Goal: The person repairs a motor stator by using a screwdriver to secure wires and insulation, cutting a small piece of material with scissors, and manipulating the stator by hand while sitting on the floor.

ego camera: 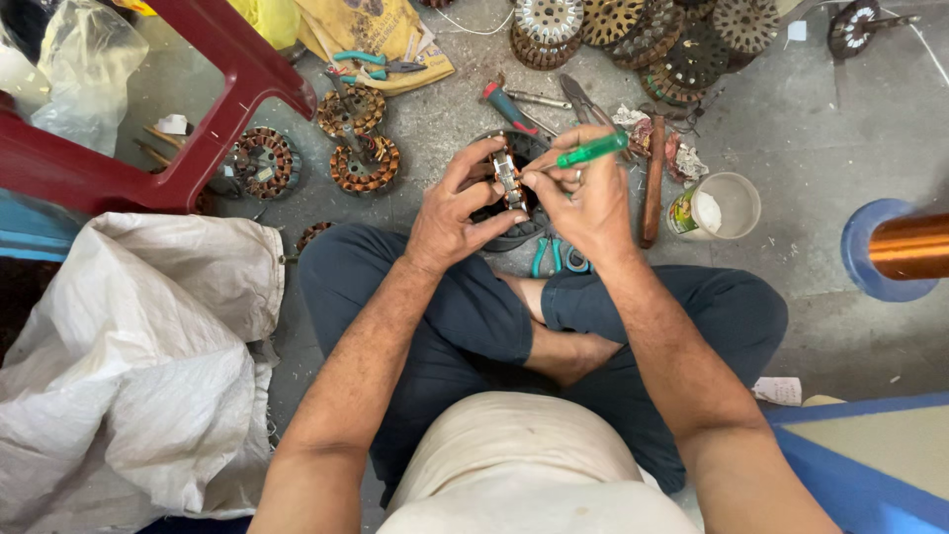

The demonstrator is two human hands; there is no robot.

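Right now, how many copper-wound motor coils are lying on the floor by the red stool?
3: one under the red stool leg, one near the yellow bag, and one just below that. A fourth may peek out beside the white sack; others could be hidden.

Soft, even daylight is filling the scene, casting only faint shadows beneath the white plastic cup (727, 205). Beyond the cup, the shiny copper wire spool (909, 246) is catching a mild sheen. Focus is holding sharp centrally; edges are bending slightly.
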